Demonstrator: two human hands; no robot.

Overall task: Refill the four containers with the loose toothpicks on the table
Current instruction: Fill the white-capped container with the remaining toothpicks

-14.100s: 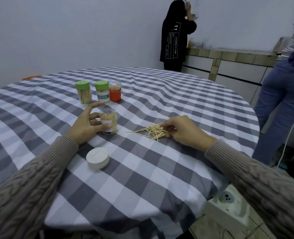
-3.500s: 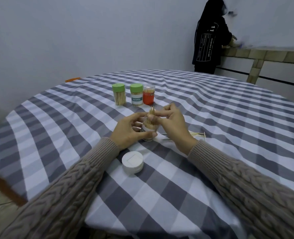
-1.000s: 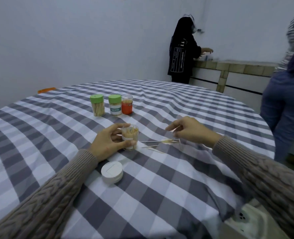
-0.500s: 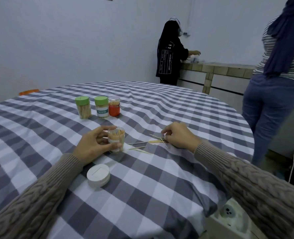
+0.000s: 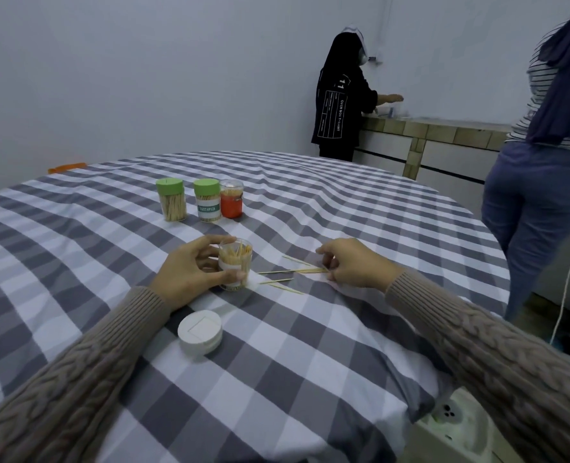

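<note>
The open clear container (image 5: 235, 265) is standing upright on the checked tablecloth (image 5: 310, 362), and everything else is placed from it. It is holding a bunch of toothpicks whose tips are reaching almost to its rim, and a white label band is wrapping its middle. The left hand (image 5: 190, 272) is gripping it from the left side: the thumb is pressing the near face of the label, and the fingers are curling around the far side at the rim.

Just to the right of the container, a few loose toothpicks (image 5: 288, 274) are lying flat on the cloth, fanning out toward the right. The right hand (image 5: 353, 262) is resting on the cloth at their far right end, with its fingers bending down onto the tips of the sticks; they are pinching the ends of a couple of them, though the exact number is too small to tell.

Near the container, toward the camera, a white round lid (image 5: 200, 332) is lying flat on the cloth, apart from both hands.

Well behind the container, three more containers are standing in a row, touching or nearly so: a green-lidded one (image 5: 171, 203) on the left, a green-lidded one with a label (image 5: 207, 204) in the middle, and a clear one with a red band (image 5: 231, 203) on the right.

Beyond the table, two people are standing by a counter (image 5: 444, 128) at the wall.
</note>
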